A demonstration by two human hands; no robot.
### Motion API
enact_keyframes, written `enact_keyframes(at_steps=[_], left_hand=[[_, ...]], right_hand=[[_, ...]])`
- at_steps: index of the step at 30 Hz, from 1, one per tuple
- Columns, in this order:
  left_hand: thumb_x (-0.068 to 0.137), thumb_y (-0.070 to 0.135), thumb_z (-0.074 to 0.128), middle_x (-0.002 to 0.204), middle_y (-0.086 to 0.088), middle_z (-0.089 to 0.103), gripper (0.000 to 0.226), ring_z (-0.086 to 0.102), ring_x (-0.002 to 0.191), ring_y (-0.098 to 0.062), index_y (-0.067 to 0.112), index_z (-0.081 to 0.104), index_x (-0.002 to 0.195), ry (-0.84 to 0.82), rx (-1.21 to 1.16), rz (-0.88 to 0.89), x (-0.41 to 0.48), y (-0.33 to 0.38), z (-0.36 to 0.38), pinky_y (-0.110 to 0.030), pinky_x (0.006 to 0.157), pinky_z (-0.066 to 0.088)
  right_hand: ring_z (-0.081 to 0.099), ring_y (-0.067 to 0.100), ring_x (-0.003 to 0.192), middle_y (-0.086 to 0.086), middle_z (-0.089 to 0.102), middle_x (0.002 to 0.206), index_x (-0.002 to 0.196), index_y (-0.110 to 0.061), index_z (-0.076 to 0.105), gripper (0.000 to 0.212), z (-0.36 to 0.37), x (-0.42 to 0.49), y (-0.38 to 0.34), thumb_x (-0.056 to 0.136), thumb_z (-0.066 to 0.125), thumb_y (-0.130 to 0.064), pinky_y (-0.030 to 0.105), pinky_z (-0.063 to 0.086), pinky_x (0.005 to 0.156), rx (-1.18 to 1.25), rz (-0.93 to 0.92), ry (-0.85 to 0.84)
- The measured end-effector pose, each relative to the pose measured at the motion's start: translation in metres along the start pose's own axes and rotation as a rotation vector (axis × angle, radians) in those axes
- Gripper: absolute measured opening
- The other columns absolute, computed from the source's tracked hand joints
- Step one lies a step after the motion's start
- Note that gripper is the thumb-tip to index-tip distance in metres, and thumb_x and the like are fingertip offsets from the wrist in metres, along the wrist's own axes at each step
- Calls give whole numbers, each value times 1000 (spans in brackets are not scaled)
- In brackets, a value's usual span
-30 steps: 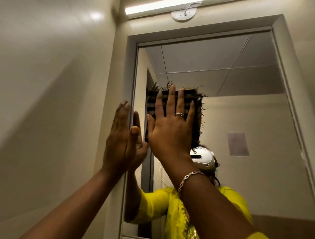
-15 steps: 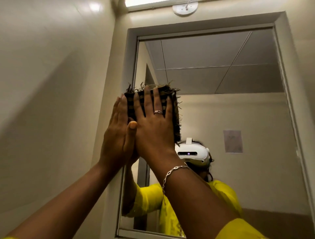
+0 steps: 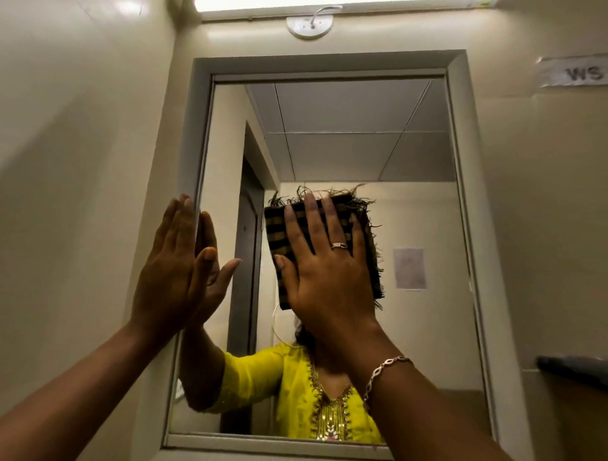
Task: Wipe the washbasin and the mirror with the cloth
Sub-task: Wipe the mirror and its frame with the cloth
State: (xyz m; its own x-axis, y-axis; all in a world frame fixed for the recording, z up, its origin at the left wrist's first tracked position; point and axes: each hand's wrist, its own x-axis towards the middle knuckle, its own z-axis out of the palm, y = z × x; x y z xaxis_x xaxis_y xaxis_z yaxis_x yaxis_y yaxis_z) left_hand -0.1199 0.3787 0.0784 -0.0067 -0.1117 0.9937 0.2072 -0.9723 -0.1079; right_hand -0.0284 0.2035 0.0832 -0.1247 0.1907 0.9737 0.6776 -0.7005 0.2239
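Checked cloth: our right hand presses it flat to the mirror, grip wide; left hand flat against the frame. We advise even, overlapping strokes.

Cream-walled room, viewed looking upward. Glossy side wall fills left of frame and meets front wall at corner seam in upper left, with bright glare spot near top edge. Strip light glows along top centre, cropped by frame; round white mount with curved metal arm just beneath. Paper label reading "WS" stuck on front wall, upper right. Dark grey ledge-like shape at right edge, lower down — blurred, kind unclear. Light warm, walls shaded toward bottom left.
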Motion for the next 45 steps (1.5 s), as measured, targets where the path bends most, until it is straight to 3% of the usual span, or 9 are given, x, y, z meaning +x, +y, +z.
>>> enact_keyframes(at_steps=[4,12,16,21,25,29,34,37,45], left_hand=[[95,58,8,144,-33,26,86,21,134,-40,-16,22,136,21,-24,9,-4,9,-4,-53,101,30],[96,54,13,149,-26,21,77,12,139,-25,-9,16,141,7,10,7,-12,-1,2,-47,108,26],[95,57,9,146,-31,23,83,17,136,-36,-13,19,138,14,-51,-5,-11,6,-3,-53,105,28],[95,58,10,145,-33,24,84,17,135,-38,-14,18,138,15,-76,-19,-10,8,-4,-55,104,29],[94,59,9,148,-28,23,84,16,138,-32,-11,20,140,23,-88,-49,-12,4,-2,-46,110,27],[93,61,13,150,-25,22,85,17,140,-31,-9,21,141,12,-69,-48,-11,-2,4,-16,115,8],[92,62,11,149,-27,23,87,19,140,-34,-10,21,140,28,-175,-50,-11,-3,3,-9,113,8],[92,64,13,149,-27,23,88,20,140,-34,-10,22,140,26,-219,-54,-12,0,0,-13,113,11],[82,78,10,145,-32,26,108,27,136,-43,-15,23,135,35,-394,-61,-12,18,-16,-52,111,28]], right_hand=[[18,28,141,9,26,152,144,-20,29,57,-8,-9,28,92,29,-44,49,10,111,-20,13,5],[15,26,142,7,20,154,146,-22,23,59,-29,-27,92,93,19,-48,45,7,111,-101,121,5],[19,28,141,8,23,153,145,-21,26,59,-33,-31,106,93,20,-47,43,9,110,-145,117,22],[21,29,141,10,24,153,145,-20,25,58,-31,-36,103,94,20,-47,43,11,109,-154,174,73],[17,30,142,11,21,154,146,-20,22,59,-29,-51,94,94,19,-47,47,11,111,-153,261,76],[13,31,142,11,17,155,147,-19,18,60,-25,-64,78,94,19,-47,49,11,110,-150,331,69],[11,33,142,14,14,155,147,-18,15,61,-17,-68,45,94,17,-48,51,11,110,-122,373,44],[12,34,142,14,16,154,147,-17,16,61,-10,-67,18,94,18,-47,49,6,110,-113,356,31],[7,31,140,15,18,153,146,-16,20,62,13,-56,-61,93,27,-46,49,2,111,-42,263,21]])
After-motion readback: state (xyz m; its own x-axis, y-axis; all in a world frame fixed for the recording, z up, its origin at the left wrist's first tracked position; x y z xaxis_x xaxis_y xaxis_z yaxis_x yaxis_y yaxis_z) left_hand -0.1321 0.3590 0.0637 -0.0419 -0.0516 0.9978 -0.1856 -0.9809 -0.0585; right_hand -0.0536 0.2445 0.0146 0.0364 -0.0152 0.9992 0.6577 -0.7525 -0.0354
